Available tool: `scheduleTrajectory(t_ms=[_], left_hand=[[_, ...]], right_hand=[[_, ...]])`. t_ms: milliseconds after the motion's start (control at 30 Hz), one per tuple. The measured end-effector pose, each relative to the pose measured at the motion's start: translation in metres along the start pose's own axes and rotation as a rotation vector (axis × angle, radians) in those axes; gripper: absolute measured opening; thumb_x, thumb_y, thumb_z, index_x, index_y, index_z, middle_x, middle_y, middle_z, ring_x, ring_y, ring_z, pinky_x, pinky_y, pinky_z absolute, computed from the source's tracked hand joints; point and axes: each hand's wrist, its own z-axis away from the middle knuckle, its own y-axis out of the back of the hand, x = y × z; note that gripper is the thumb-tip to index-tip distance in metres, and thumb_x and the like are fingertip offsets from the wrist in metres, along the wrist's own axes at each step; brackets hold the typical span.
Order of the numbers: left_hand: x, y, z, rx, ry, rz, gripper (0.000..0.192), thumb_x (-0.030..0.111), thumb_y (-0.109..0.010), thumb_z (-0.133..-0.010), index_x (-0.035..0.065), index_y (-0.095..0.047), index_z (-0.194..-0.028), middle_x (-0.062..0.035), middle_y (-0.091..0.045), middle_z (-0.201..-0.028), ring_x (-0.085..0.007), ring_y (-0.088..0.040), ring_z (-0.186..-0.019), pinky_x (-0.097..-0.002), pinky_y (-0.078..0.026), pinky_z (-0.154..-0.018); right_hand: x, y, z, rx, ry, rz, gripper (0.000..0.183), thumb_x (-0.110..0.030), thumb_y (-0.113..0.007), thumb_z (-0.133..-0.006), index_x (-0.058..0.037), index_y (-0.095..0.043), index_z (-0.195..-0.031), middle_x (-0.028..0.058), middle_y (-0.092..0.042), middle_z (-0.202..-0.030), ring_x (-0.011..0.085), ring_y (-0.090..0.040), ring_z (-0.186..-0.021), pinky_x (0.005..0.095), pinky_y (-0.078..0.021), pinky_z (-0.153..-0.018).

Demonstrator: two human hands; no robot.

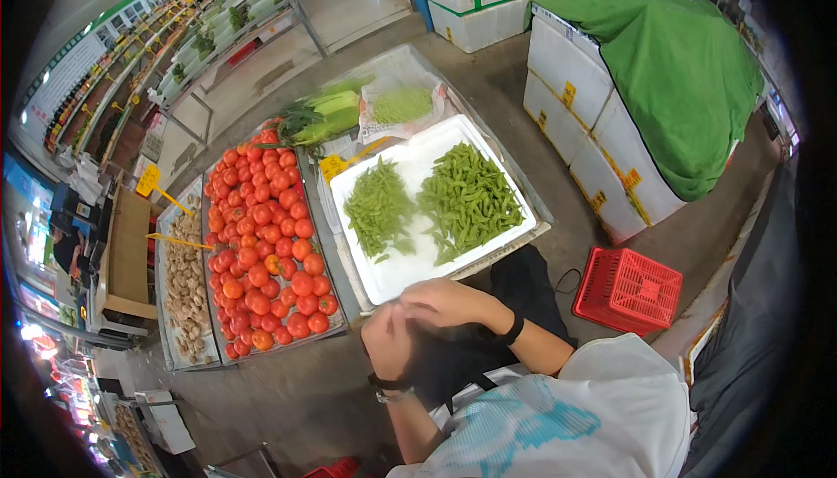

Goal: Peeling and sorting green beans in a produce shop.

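Two heaps of green bean pods, which look like edamame, lie in a white foam tray (386, 285): a smaller heap (379, 207) on the left and a larger one (469, 202) on the right. At the tray's near edge, my left hand (388, 339), with a dark band and a metal bracelet at the wrist, meets my right hand (448, 303), which has a black wristband. The fingers of both hands are bent and touch or overlap. They are partly blurred, and whether anything small is between them cannot be told.
Left of the tray are tomatoes (261, 214) and a tray of brown mushrooms (185, 282). Leafy celery-like stalks (330, 115) and a bag of light green beans (402, 107) lie beyond. A red plastic basket (631, 290) stands right, below foam boxes (565, 118) under green cloth (680, 73).
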Motion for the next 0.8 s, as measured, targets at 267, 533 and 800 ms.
scheduleTrajectory(t_ms=[267,533,800], left_hand=[[-0.01,-0.005,0.011,0.006,0.424,0.754,0.038,0.023,-0.048,-0.104,0.009,-0.041,-0.069,0.0044,-0.036,-0.064,-0.0069,-0.033,-0.057,-0.0239,-0.027,-0.053],[-0.013,-0.001,0.013,-0.028,0.543,0.812,0.035,0.025,-0.049,-0.103,0.0085,-0.045,-0.072,0.0016,-0.041,-0.067,-0.0081,-0.035,-0.057,-0.0247,-0.028,-0.054],[-0.019,-0.004,0.012,-0.004,0.658,0.791,0.036,0.024,-0.05,-0.103,0.0082,-0.047,-0.071,0.0018,-0.042,-0.063,-0.0082,-0.035,-0.054,-0.0252,-0.029,-0.052]], right_hand=[[-0.011,-0.007,-0.004,0.119,0.156,0.021,0.012,-0.017,-0.06,-0.09,-0.0046,-0.059,-0.087,0.0136,-0.057,-0.08,0.0353,-0.057,-0.078,0.0414,-0.0472,-0.069],[-0.018,-0.007,-0.002,0.094,0.241,0.336,0.011,-0.006,-0.062,-0.078,-0.0025,-0.058,-0.087,0.0109,-0.055,-0.084,0.0294,-0.056,-0.082,0.0366,-0.0484,-0.072],[-0.013,-0.011,0.002,0.1,0.253,0.427,0.018,-0.004,-0.062,-0.07,-0.0022,-0.058,-0.088,0.0094,-0.055,-0.085,0.0276,-0.056,-0.084,0.0355,-0.0496,-0.075]])
